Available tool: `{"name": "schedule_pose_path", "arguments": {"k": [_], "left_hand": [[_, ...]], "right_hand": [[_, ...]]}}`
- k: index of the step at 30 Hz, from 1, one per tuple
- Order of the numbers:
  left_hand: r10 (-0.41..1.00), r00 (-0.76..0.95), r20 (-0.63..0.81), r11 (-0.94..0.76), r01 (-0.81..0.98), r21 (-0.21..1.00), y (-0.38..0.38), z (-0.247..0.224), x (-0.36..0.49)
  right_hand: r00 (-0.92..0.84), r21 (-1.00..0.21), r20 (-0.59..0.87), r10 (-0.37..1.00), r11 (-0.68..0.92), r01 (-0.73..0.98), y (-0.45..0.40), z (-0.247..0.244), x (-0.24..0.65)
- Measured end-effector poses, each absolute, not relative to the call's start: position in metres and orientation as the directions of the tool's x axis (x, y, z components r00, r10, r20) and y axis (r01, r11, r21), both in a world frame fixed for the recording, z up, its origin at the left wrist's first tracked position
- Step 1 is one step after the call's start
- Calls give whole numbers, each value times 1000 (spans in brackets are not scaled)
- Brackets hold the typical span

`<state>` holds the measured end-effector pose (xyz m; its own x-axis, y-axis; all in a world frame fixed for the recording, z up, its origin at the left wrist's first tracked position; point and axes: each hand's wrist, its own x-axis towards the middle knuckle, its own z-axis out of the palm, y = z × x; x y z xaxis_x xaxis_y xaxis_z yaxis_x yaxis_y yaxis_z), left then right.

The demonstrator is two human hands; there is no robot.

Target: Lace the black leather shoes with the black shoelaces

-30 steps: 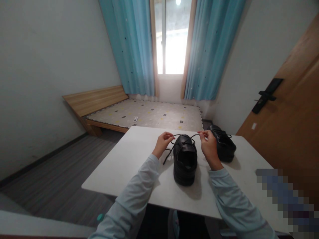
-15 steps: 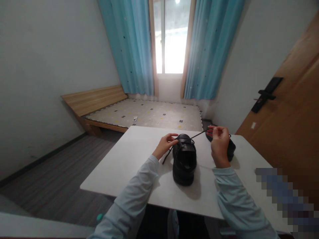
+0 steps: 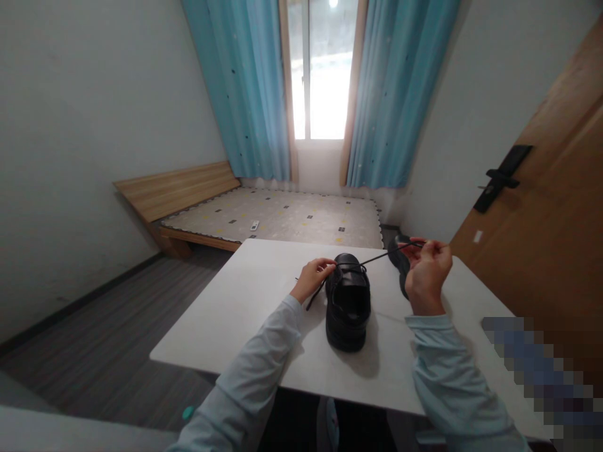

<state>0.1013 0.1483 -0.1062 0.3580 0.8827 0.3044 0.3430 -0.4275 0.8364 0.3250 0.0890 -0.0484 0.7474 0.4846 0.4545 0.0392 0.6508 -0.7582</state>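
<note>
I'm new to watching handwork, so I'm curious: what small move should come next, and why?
I'd suggest the right hand slacken the lace slightly: it runs straight from shoe to fingers, so pulling harder might drag the shoe. The left hand is at the shoe's left side.

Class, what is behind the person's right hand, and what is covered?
Behind the right hand is a black shoe. Its far end and left side show; the hand covers the rest, so its opening cannot be seen.

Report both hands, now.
Left hand: against the nearer black shoe; whether it grips cannot be told.
Right hand: closed, pinching the taut lace.
</note>
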Motion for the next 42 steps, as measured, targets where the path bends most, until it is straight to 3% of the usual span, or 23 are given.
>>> {"name": "schedule_pose_path", "arguments": {"k": [3,8,15,28,42], "left_hand": [[870,360,339,-459,338,821,149,-106,102],[854,366,368,-473,255,844,150,-106,104],[859,369,356,-436,163,885,148,-103,108],[853,350,386,-467,185,864,145,-100,111],[839,353,414,-520,297,801,137,-96,104]], "right_hand": [[730,-799,398,556,600,-21,91,-52,326],[577,-928,260,774,365,-71,100,-67,321],[438,-980,108,892,169,-101,103,-77,307],[370,-954,213,904,273,-120,93,-65,300],[689,-760,422,589,644,-85,83,-34,335]]}}
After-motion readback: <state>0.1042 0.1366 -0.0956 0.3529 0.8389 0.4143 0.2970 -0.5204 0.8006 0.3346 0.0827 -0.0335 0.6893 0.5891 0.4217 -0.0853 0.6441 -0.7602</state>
